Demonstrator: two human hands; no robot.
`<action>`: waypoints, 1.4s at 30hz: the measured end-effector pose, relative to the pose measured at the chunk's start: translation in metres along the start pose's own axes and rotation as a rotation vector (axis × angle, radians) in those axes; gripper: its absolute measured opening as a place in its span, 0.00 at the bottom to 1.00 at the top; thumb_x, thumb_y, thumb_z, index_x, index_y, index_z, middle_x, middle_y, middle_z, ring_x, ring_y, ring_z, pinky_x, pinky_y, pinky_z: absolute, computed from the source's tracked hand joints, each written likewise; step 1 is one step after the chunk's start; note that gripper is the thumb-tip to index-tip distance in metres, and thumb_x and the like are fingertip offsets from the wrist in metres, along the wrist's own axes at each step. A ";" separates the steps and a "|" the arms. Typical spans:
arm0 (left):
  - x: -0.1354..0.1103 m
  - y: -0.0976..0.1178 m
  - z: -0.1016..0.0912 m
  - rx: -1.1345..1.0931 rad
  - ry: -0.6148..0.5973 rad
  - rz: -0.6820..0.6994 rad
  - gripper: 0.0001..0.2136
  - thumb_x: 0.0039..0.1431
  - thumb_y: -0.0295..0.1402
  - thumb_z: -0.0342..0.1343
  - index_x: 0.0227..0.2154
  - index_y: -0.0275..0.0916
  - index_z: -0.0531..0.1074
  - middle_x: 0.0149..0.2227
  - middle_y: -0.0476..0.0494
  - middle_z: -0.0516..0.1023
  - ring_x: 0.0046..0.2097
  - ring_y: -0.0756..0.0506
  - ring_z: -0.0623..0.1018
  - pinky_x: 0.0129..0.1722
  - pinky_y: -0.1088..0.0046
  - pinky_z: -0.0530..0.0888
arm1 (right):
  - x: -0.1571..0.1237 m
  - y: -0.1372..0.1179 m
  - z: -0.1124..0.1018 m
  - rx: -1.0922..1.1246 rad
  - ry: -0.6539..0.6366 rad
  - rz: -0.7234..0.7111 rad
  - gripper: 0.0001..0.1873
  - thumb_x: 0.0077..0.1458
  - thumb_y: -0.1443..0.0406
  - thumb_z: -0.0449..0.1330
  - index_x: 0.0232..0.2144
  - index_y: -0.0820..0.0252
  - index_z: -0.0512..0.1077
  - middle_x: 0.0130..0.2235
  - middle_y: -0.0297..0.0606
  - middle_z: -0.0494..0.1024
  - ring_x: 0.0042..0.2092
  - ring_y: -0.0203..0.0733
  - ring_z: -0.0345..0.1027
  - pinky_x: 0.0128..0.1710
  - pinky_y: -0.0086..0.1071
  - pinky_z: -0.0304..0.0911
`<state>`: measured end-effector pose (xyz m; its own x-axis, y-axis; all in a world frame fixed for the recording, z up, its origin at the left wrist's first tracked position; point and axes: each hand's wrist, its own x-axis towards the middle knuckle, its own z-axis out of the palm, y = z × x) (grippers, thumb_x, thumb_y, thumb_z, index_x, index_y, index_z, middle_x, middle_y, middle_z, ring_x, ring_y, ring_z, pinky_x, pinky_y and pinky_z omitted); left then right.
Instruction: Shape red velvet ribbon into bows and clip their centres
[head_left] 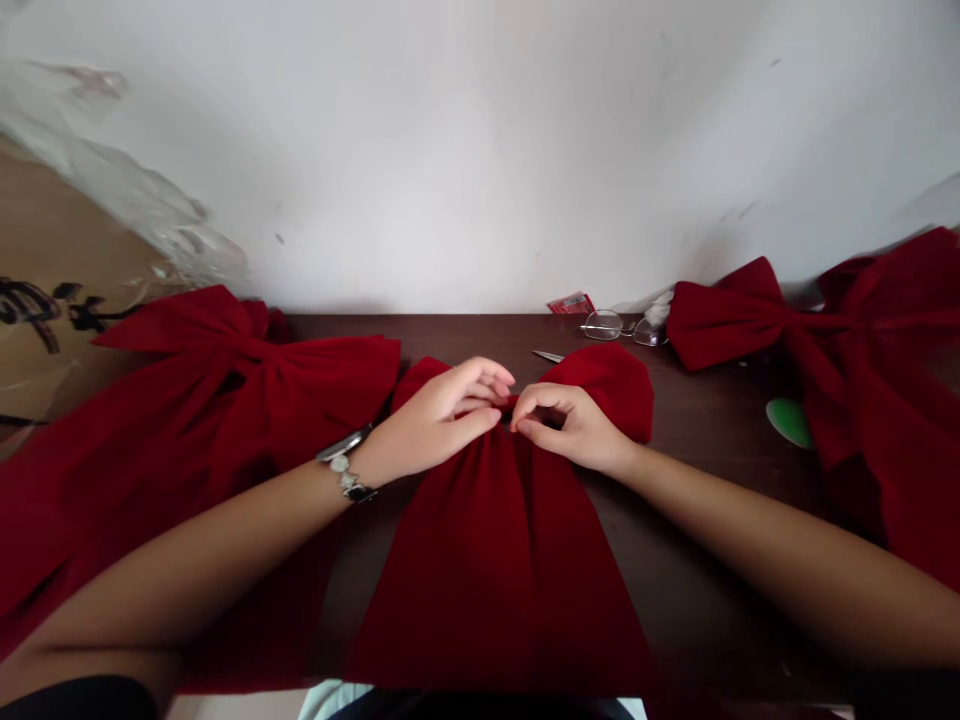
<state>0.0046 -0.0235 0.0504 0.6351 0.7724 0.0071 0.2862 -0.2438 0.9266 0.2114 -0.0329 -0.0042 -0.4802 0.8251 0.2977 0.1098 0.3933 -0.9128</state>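
**A:** What's the widest view?

**B:** A white wall (480,150) rises behind a dark wooden table (705,450), with brown cardboard (45,310) bearing black marks at far left.

**A:** And on the table?

**B:** Three red velvet bows. A large left bow (247,370) and a large right bow (780,320) flank a central bow (495,570), which lies directly before the person, its tails spread toward the near edge.

**A:** The hands?

**B:** Both pinch the gathered middle of the central bow, close together. The left hand (435,420) has its fingers curled over the fabric, and a wristwatch (345,470) sits on that wrist. The right hand (570,430) grips just beside it.

**A:** Anything smaller?

**B:** Beyond the central bow lie eyeglasses (622,328), a scissor tip (549,355) and a red packet (570,303). A green piece (787,422) touches the right bow.
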 end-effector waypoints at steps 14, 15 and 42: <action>0.000 -0.014 0.014 0.111 -0.105 -0.083 0.12 0.62 0.38 0.51 0.26 0.36 0.65 0.25 0.53 0.66 0.27 0.53 0.63 0.27 0.77 0.60 | 0.000 -0.001 0.000 -0.032 -0.017 -0.030 0.04 0.54 0.69 0.59 0.27 0.63 0.72 0.26 0.32 0.69 0.27 0.30 0.60 0.27 0.25 0.59; 0.000 -0.015 0.013 0.097 -0.105 -0.074 0.12 0.62 0.38 0.51 0.27 0.36 0.66 0.25 0.53 0.65 0.27 0.53 0.63 0.27 0.77 0.60 | 0.000 -0.001 -0.001 -0.031 -0.017 -0.028 0.04 0.54 0.69 0.59 0.27 0.63 0.72 0.26 0.32 0.69 0.27 0.30 0.60 0.27 0.25 0.59; -0.001 -0.024 0.015 -0.278 -0.069 -0.148 0.10 0.60 0.37 0.55 0.29 0.34 0.71 0.23 0.51 0.70 0.26 0.54 0.67 0.25 0.79 0.61 | 0.002 -0.003 -0.007 0.166 0.033 0.066 0.08 0.58 0.64 0.57 0.29 0.63 0.70 0.25 0.32 0.70 0.25 0.29 0.60 0.26 0.25 0.58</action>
<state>0.0076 -0.0274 0.0227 0.6507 0.7439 -0.1521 0.1779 0.0454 0.9830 0.2164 -0.0298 0.0005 -0.4474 0.8608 0.2426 -0.0068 0.2679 -0.9634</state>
